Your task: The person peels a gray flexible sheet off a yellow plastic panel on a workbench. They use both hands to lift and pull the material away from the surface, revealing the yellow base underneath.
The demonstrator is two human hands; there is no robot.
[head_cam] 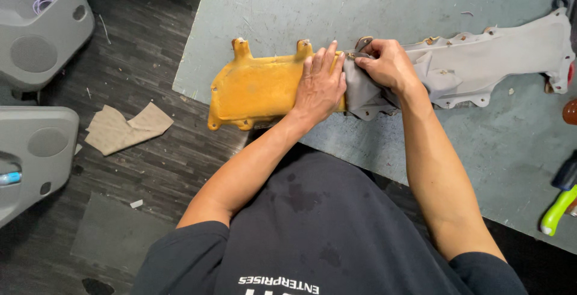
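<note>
Workbench [421, 6]: broad, flat, grey-green painted top, scuffed and scratched, its corner jutting over a dark plank floor [150, 36].

Long moulded panel [264, 85] lies across the near edge of the bench, left end overhanging the corner. Exposed part is mustard-yellow, foam-like, matte and slightly pitted, with rounded mounting tabs along top and bottom edges. From mid-length rightward it is covered in grey fabric [499, 48], soft, felted, wrinkled near the hands, smoother toward the far end, where the shape narrows then flares into lugs.

Two grey plastic door panels [36, 30] on the floor at left, hard and smooth, each with a round speaker grille.

Tan fabric offcut [123, 128] on the floor, angular and creased.

Left hand [320, 85]: palm flat on the yellow foam beside the fabric edge, fingers extended, close together, pressing down.

Right hand [389, 65]: curled, thumb and forefinger pinching the gathered fabric edge at the top of the panel, touching the left fingertips. A small metal tab shows just above the pinch; what it belongs to is unclear.

Tool handles at the bench's right edge: one lime-green [558, 211], one dark blue [566, 175], glossy plastic.
</note>
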